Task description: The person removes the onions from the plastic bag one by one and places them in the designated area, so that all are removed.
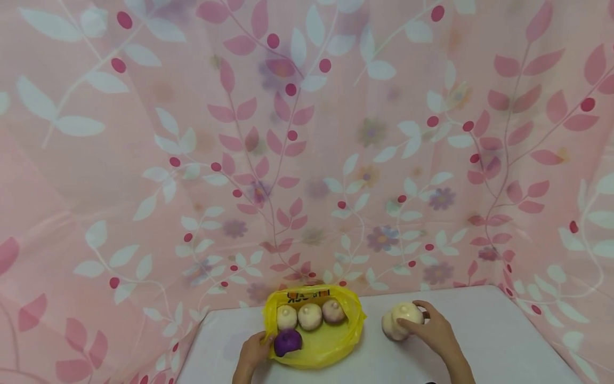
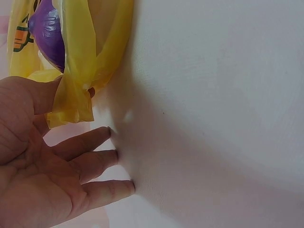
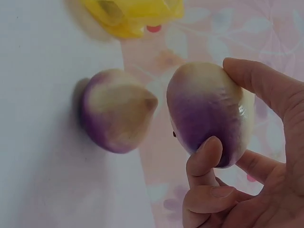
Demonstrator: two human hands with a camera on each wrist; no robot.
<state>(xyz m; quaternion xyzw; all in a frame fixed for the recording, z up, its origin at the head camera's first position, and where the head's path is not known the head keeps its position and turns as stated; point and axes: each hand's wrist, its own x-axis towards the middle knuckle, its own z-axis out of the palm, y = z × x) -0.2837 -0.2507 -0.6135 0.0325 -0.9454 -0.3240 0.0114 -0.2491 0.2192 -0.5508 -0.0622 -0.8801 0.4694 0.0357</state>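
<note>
fingers of both hands are gripping above the tabletop (image 1: 508, 333): the left hand (image 1: 254, 350) is pinching the yellow bag (image 1: 356, 320) by its left rim; right of the bag, the right hand (image 1: 435, 328) is holding one turnip (image 3: 206, 102) near a second turnip (image 3: 116, 111).

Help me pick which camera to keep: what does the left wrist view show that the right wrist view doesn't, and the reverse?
Of these two, only the left wrist view shows the left hand pinching the edge of the yellow bag, with a purple vegetable inside. Only the right wrist view shows the right hand holding one turnip, with a second turnip nearby. Both show the yellow bag and white table.
</note>
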